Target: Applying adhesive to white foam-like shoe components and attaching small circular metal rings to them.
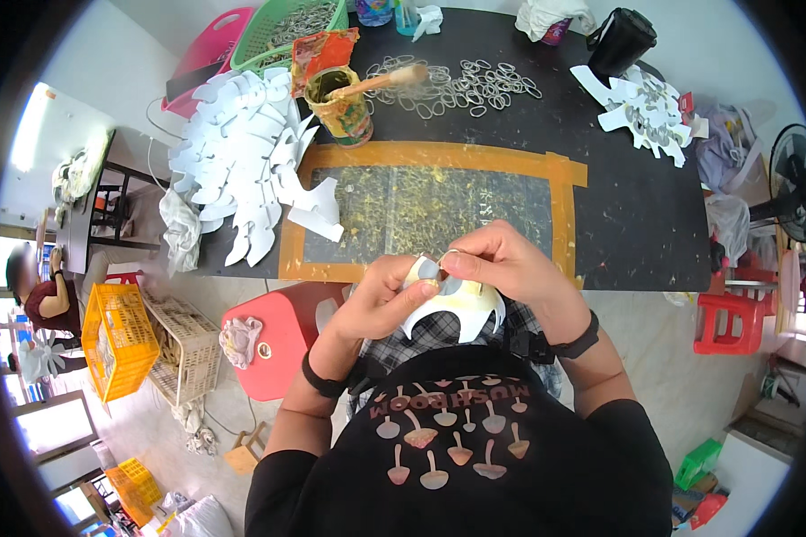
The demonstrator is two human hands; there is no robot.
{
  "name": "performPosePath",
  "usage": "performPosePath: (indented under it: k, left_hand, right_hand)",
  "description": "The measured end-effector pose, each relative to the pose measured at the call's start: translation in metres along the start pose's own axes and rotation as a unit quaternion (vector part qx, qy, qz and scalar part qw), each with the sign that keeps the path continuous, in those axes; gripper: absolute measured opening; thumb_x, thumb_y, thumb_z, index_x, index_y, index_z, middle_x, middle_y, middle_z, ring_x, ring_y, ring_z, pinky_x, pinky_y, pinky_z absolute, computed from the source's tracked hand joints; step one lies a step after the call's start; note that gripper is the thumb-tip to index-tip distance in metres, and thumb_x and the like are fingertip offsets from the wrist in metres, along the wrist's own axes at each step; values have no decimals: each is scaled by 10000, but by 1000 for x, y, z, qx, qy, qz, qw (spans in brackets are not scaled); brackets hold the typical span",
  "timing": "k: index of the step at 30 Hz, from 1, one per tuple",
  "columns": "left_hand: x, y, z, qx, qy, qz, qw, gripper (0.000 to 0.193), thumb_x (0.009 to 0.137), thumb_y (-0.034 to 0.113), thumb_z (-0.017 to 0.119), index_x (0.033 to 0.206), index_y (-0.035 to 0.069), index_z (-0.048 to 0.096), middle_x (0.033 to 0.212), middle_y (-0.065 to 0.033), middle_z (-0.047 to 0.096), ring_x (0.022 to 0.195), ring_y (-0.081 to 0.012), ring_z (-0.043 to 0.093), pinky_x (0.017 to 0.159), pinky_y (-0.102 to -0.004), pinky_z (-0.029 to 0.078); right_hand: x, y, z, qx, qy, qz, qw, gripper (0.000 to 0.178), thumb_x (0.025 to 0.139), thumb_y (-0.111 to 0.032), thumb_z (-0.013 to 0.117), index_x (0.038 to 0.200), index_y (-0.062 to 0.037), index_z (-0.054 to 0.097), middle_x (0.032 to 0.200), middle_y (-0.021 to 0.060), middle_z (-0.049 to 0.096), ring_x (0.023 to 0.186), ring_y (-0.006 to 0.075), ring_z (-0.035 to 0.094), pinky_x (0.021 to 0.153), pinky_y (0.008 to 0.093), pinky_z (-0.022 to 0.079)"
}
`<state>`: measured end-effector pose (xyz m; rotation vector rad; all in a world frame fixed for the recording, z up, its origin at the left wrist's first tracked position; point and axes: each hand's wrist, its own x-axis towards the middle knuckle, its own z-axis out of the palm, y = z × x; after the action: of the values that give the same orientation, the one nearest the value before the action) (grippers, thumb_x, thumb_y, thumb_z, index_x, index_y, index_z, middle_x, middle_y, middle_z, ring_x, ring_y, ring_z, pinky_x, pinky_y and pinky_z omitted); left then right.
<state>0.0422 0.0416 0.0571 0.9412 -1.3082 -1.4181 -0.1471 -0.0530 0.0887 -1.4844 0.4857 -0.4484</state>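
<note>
Both hands meet just off the near edge of the black counter [636, 224], above the person's lap. The left hand [381, 295] pinches the left side of a flat white card cutout [457, 309] with pointed, scalloped lobes, its fingers closed on it. The right hand [501, 264] has its fingers pressed together on a small oval metal ring [445, 261] at the cutout's top edge.

On the counter, a rectangle of orange tape [439, 157] frames a glue-speckled work patch near the front edge. At the left edge lies a fanned heap of matching white cutouts [242, 152]. Behind the patch stands a smeared tin of glue [342, 106] with a wooden-handled brush [381, 82] resting in it, and beside that a loose scatter of thin metal rings [461, 85]. A smaller pile of cutouts [649, 112] sits towards the far right corner, by a black bag [620, 40].

Left of the person, on the pale tiled floor, are a red plastic stool [278, 336], a yellow crate [116, 336] and a white basket [188, 349].
</note>
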Motion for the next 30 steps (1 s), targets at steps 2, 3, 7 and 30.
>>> performPosePath:
  k: [2, 3, 7, 30]
  left_hand:
    - [-2, -10, 2, -14, 4, 46, 999, 218, 967, 175, 563, 914, -29, 618, 742, 36, 551, 678, -9, 437, 552, -208, 344]
    - [-4, -13, 2, -65, 35, -18, 997, 341, 988, 280, 507, 894, -28, 617, 742, 4, 564, 686, -41, 478, 575, -221, 379]
    - [4, -20, -20, -333, 17, 77, 940, 769, 983, 609, 229, 904, -44, 628, 776, -109, 615, 715, -176, 599, 655, -277, 482]
    - [-3, -53, 8, -467, 17, 101, 878, 328, 911, 245, 660, 1087, -27, 605, 1004, -136, 645, 976, -158, 609, 840, -341, 496]
  right_hand:
    - [1, 11, -1, 84, -28, 55, 995, 287, 930, -206, 617, 765, 20, 681, 620, -39, 587, 558, 60, 466, 496, 246, 366]
    - [1, 19, -1, 111, -18, 69, 991, 281, 936, -205, 612, 789, 21, 691, 639, -44, 590, 573, 47, 469, 499, 237, 365]
    - [-5, 20, 0, 243, 119, 67, 960, 261, 947, -202, 601, 878, 24, 713, 692, -43, 599, 622, 22, 480, 520, 220, 369]
    - [5, 44, 3, 295, 82, 71, 949, 371, 972, -236, 543, 640, -73, 518, 626, -48, 454, 601, 45, 385, 575, 219, 298]
